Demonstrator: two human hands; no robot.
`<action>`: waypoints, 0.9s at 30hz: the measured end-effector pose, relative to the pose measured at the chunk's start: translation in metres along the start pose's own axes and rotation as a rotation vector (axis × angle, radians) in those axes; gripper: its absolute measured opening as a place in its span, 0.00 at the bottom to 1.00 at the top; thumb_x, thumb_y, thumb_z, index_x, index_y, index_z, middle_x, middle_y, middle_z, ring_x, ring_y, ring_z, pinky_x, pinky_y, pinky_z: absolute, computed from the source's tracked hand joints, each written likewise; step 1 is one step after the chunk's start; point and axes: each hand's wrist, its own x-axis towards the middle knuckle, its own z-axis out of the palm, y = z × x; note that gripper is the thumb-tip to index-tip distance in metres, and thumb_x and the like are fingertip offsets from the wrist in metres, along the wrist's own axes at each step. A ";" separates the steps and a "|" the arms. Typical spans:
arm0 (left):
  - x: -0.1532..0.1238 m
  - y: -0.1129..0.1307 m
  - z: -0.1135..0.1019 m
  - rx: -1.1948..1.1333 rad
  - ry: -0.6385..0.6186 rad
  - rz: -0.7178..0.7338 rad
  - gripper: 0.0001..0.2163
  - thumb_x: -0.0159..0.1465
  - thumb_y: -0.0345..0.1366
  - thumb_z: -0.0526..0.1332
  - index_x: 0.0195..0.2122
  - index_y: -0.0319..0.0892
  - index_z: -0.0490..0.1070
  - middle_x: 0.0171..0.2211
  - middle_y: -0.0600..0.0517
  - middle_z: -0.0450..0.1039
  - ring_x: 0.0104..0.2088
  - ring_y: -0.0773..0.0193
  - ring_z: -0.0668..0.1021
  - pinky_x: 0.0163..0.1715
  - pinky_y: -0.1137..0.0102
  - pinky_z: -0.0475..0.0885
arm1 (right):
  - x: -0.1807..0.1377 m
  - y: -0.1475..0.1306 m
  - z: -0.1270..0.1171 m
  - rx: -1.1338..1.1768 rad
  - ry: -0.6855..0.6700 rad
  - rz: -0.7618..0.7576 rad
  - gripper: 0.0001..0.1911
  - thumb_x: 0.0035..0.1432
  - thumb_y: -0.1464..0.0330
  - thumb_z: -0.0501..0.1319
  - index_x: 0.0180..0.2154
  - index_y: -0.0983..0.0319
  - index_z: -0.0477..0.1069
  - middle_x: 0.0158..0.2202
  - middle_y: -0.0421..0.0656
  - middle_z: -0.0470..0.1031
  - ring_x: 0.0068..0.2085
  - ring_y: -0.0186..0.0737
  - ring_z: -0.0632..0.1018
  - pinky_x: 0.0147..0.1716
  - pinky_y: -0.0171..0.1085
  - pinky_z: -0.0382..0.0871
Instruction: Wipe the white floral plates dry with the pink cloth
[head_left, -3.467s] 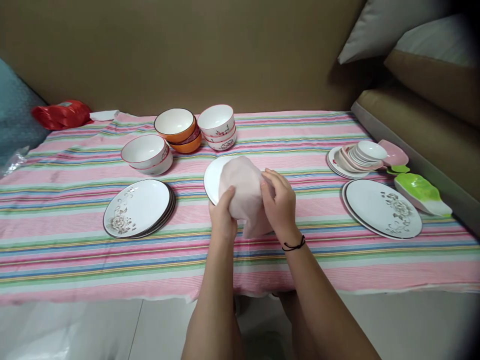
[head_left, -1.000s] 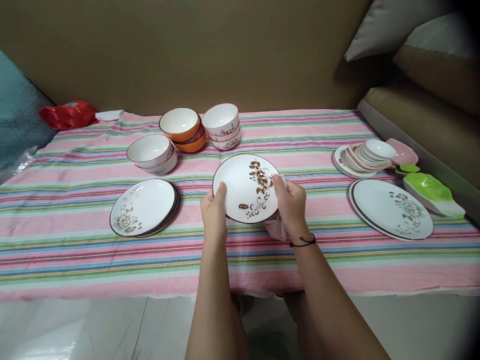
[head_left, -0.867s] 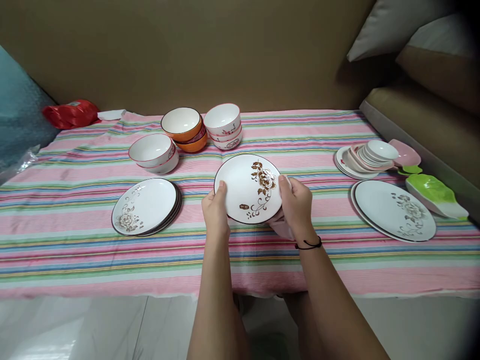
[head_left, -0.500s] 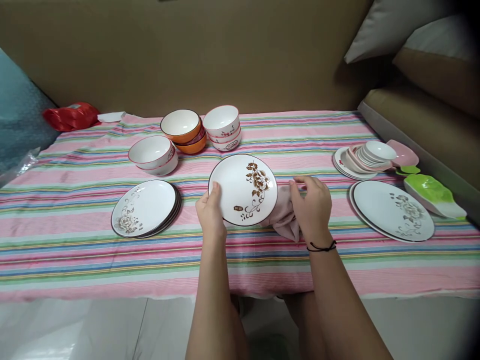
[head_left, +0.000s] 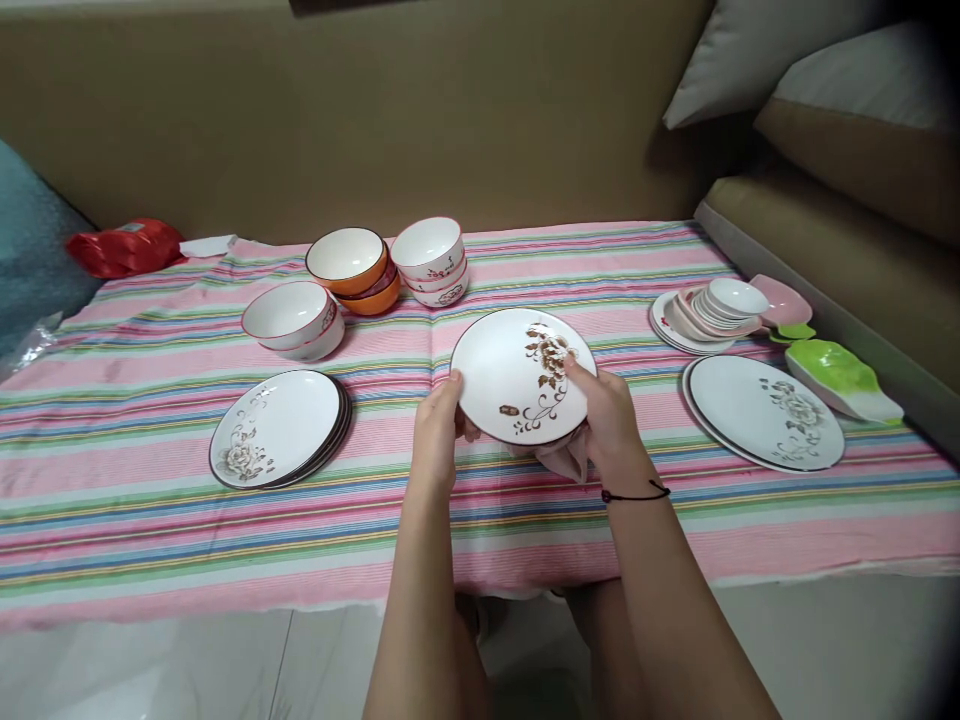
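Between my hands is a white plate with a dark rim and a brown flower pattern, raised above the striped cloth. My left hand grips its left edge, thumb at the rim and fingers underneath. At the right edge my right hand holds on too, its thumb lying on the printed flower. A dusty-pink cloth shows crumpled below the plate, next to my right hand; most of it is hidden, and I cannot tell whether the hand touches it.
A stack of similar plates lies left. Behind it stand white bowls, orange bowls and more white bowls. Two larger plates, small dishes and a green dish are right. A red package lies far left.
My right hand has come onto the plate's right edge, where before it was apart from it. The plate and my left hand have shifted right in view.
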 end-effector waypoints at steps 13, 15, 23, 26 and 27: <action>0.008 -0.002 -0.007 0.085 0.312 0.185 0.13 0.57 0.43 0.59 0.33 0.38 0.74 0.13 0.59 0.61 0.16 0.71 0.64 0.18 0.76 0.58 | 0.021 -0.011 -0.048 -0.064 0.653 -0.351 0.23 0.55 0.62 0.49 0.53 0.60 0.57 0.40 0.47 0.72 0.23 0.32 0.70 0.15 0.32 0.63; 0.009 -0.001 -0.007 0.082 0.321 0.170 0.13 0.57 0.43 0.60 0.33 0.38 0.75 0.13 0.58 0.61 0.16 0.71 0.64 0.17 0.77 0.57 | 0.018 -0.016 -0.049 0.021 0.729 -0.329 0.22 0.54 0.65 0.49 0.52 0.60 0.57 0.38 0.46 0.72 0.22 0.31 0.68 0.15 0.31 0.63; 0.013 0.003 -0.010 0.097 0.333 0.164 0.13 0.56 0.44 0.60 0.34 0.38 0.74 0.13 0.58 0.62 0.17 0.71 0.64 0.18 0.77 0.58 | 0.017 -0.029 -0.072 0.279 0.903 -0.307 0.22 0.47 0.69 0.54 0.47 0.59 0.61 0.38 0.44 0.74 0.21 0.30 0.69 0.14 0.29 0.61; 0.014 0.003 -0.009 0.157 0.259 0.162 0.15 0.57 0.46 0.60 0.35 0.38 0.74 0.14 0.58 0.63 0.18 0.70 0.64 0.19 0.76 0.59 | 0.016 -0.029 -0.084 0.283 0.924 -0.314 0.20 0.46 0.69 0.55 0.44 0.60 0.63 0.36 0.44 0.74 0.20 0.30 0.68 0.12 0.29 0.58; 0.015 0.002 -0.009 0.190 0.221 0.162 0.16 0.57 0.47 0.59 0.36 0.38 0.73 0.15 0.58 0.63 0.18 0.70 0.65 0.19 0.76 0.59 | 0.016 -0.029 -0.087 0.275 0.928 -0.322 0.19 0.46 0.69 0.55 0.43 0.60 0.63 0.35 0.43 0.74 0.19 0.30 0.68 0.12 0.29 0.58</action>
